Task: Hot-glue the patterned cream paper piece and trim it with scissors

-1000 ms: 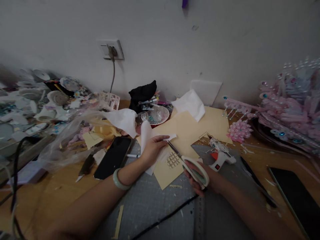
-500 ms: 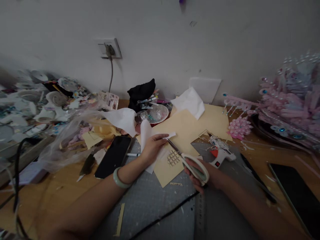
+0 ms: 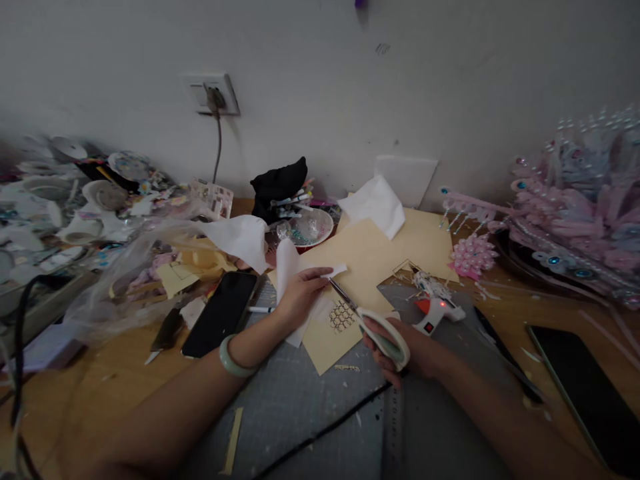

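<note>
We hold a white sheet of paper (image 3: pixel 295 280) in our left hand (image 3: pixel 299 298), the grip closed around it with the thumb on top and the fingers underneath, so that one narrow end of the sheet sticks out to the right past the thumb while the rest curls up and back towards the wall. Our right hand (image 3: pixel 400 347) is wrapped around the pale green and white handles of a pair of scissors (image 3: pixel 367 320), its grip closed on them; the dark blades point up and left, and their tips meet the protruding end of the paper just beside our left thumb. We cannot tell how far apart the blades stand. Paper and scissors hang just above a cream card (image 3: pixel 333 337) with a drawn scale pattern, which lies on the grey cutting mat (image 3: pixel 300 407) covering the near part of the bench (image 3: pixel 75 393). A pale green bangle (image 3: pixel 233 357) sits on our left wrist. To the left of that hand a black phone (image 3: pixel 220 313) lies face up, with a white pen (image 3: pixel 260 309) between it and the hand. To the right of the scissors a white glue gun (image 3: pixel 436 308) rests on the mat, well clear of our right hand. Further back stand a clear bowl (image 3: pixel 305 230) of small bits and a black pouch (image 3: pixel 280 187) with pens, and a pink beaded headdress (image 3: pixel 575 213) fills the far right.
</note>
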Motion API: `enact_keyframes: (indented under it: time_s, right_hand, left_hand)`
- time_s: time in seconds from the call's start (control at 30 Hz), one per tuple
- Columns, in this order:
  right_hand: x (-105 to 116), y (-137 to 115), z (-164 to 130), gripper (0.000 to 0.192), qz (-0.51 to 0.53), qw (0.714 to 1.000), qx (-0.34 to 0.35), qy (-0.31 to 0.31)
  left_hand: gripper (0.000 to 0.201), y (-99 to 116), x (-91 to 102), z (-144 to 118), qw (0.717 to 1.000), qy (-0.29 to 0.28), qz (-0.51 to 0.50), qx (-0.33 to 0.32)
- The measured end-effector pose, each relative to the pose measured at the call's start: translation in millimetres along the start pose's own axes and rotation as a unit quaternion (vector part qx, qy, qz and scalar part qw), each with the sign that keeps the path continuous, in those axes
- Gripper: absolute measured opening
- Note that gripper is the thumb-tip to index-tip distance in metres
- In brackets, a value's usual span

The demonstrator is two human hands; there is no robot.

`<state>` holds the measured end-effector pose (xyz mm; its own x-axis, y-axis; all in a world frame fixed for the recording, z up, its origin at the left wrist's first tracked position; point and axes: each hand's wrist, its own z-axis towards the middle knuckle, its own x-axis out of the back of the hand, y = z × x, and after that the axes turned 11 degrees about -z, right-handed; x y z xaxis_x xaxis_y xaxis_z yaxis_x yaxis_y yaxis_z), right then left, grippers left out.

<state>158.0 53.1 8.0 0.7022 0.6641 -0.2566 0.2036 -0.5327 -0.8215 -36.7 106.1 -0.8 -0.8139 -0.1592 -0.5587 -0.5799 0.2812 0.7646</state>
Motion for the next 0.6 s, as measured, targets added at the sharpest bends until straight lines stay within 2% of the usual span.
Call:
enact_keyframes:
  time_s: [0.6]
  right_hand:
    - [-3.0,-3.9,-2.5,0.04,-0.038,0.999,-0.006,0.013]
  left_hand:
    - [0.026,-0.9,2.0,1.6,1.0,0.0,0.009,0.001]
